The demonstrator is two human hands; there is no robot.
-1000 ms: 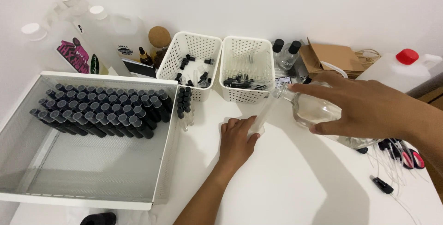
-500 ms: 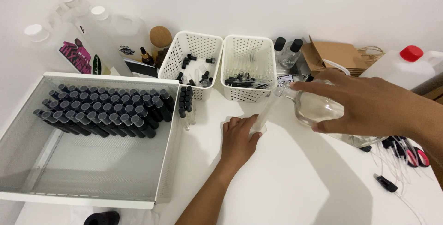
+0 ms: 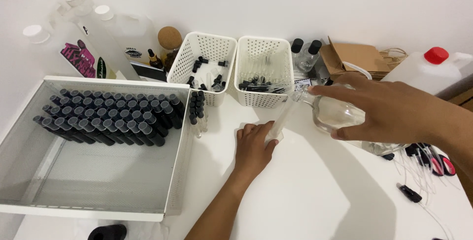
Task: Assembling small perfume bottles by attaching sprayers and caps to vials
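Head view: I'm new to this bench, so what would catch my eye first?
The right hand tilts a clear glass bottle over a thin tube that the left hand holds mid-table. At left, a white tray holds rows of black-capped vials.

Tray (image 3: 29, 136) of vials (image 3: 106, 117) left on worktop (image 3: 315, 195); 2 baskets (image 3: 202, 53) behind centre; jugs (image 3: 113, 33) behind tray; bag (image 3: 357, 58) and jug right; flask (image 3: 335, 114) right of tube (image 3: 282, 119).
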